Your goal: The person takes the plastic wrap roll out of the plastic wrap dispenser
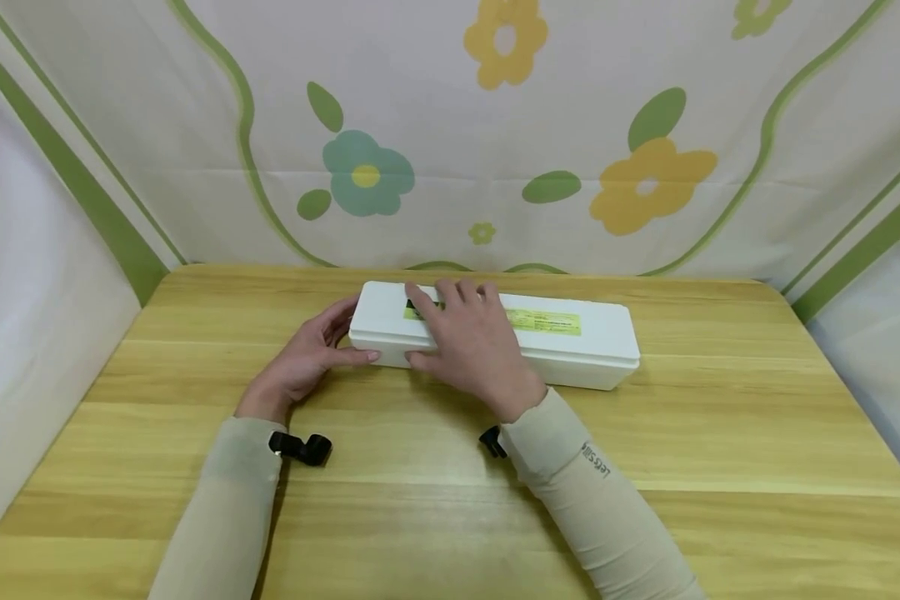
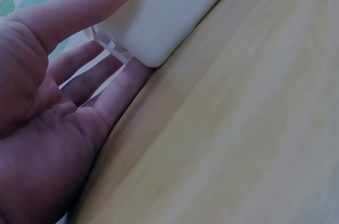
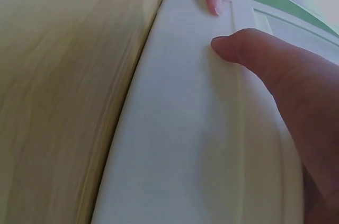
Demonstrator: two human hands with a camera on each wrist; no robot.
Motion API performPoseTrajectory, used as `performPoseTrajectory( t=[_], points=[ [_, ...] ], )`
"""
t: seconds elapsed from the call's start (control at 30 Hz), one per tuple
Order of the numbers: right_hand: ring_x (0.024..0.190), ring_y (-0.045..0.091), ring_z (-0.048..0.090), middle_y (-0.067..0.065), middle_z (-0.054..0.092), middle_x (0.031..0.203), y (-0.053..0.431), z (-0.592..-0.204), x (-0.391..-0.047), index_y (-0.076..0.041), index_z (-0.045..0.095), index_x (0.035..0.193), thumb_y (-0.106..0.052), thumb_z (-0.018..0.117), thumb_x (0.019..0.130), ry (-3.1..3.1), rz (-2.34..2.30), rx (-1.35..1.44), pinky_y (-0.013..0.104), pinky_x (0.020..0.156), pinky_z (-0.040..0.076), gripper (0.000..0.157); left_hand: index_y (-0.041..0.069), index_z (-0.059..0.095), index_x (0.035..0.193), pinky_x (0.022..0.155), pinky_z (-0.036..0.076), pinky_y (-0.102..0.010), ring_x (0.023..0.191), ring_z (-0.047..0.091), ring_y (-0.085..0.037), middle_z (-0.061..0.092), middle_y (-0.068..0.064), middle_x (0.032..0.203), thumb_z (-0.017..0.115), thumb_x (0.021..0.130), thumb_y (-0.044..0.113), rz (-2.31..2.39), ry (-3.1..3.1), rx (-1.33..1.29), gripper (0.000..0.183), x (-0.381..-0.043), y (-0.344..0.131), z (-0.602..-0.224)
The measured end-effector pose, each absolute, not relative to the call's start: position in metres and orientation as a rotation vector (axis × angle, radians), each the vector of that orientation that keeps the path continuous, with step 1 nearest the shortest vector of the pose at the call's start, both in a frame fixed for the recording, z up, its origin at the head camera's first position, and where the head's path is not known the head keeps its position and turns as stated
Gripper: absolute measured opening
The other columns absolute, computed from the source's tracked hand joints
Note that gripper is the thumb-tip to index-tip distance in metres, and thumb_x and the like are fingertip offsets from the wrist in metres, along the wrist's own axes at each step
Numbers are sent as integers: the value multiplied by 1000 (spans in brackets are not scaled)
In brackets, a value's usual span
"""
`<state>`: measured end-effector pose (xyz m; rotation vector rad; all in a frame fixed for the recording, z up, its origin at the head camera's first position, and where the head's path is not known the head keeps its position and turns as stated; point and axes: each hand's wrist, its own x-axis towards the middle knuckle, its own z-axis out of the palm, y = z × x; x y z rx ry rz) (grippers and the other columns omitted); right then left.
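Observation:
A long white lidded box (image 1: 607, 333) lies on the wooden table near its far edge, with a yellow-green label (image 1: 558, 322) on its lid. At the left end, my left hand (image 1: 300, 362) grips the box, thumb on its front side and fingers behind the corner. In the left wrist view, those fingers reach round the end of the box (image 2: 175, 12) close to the tabletop. My right hand (image 1: 476, 342) lies across the lid left of the middle, fingers over the top and partly hiding the label. Its thumb (image 3: 249, 46) presses the front side just below the lid's edge.
Wood-grain table (image 1: 390, 517) extends in front of the box and to both sides. Behind it hangs a white cloth (image 1: 450, 125) printed with flowers and leaves. Black wrist mounts (image 1: 303, 448) sit at both sleeve cuffs.

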<state>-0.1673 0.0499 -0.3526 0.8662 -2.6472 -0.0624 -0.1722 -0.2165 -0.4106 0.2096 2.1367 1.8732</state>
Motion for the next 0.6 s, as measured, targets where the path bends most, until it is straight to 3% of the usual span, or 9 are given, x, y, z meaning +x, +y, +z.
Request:
performPoseTrajectory(
  t=[0.2, 0.37, 0.6],
  points=[
    [118, 35, 66, 10, 68, 133, 49, -356, -167, -22, 51, 157, -74, 70, 91, -2605, -124, 856, 51, 95, 52, 87, 27, 34, 170, 135, 17, -54, 167, 21, -24, 38, -2, 174, 86, 91, 7, 1858, 2136, 217, 97, -170, -218, -412],
    [122, 33, 65, 8, 66, 135, 48, -356, -167, -21, 50, 156, -76, 66, 92, -2611, -159, 843, 53, 93, 52, 87, 30, 36, 169, 134, 20, -53, 165, 23, -23, 37, 1, 174, 86, 91, 8, 1854, 2127, 231, 95, -172, -218, -412],
    [120, 34, 67, 10, 69, 135, 46, -356, -167, -19, 52, 156, -78, 66, 91, -2608, -184, 831, 53, 92, 54, 89, 29, 36, 170, 134, 19, -52, 165, 23, -22, 35, 3, 176, 86, 92, 7, 1859, 2111, 229, 95, -174, -219, -412]
  ],
)
